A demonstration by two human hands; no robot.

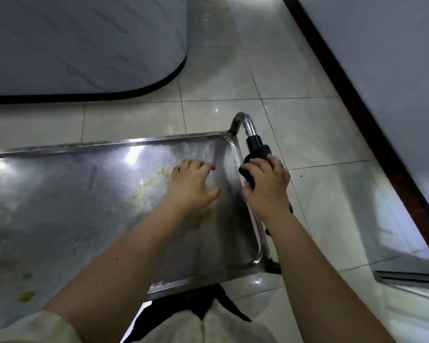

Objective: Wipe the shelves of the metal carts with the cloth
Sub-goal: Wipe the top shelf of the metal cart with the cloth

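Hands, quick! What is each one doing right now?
Left hand: open, fingers on the shelf, holding nothing.
Right hand: closed around the black handle.

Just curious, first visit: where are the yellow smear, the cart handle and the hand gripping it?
yellow smear (146, 188): head view, its pale middle.
cart handle (250, 127): head view, bare steel bend.
right hand (268, 185): head view, back of hand.

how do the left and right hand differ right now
The left hand rests on the shelf with fingers spread and holds nothing. The right hand curls round the black handle.
The left hand is over the shelf, next to yellow smears. The right hand is past the shelf's end rim.
Both are bare and at the cart's right end.
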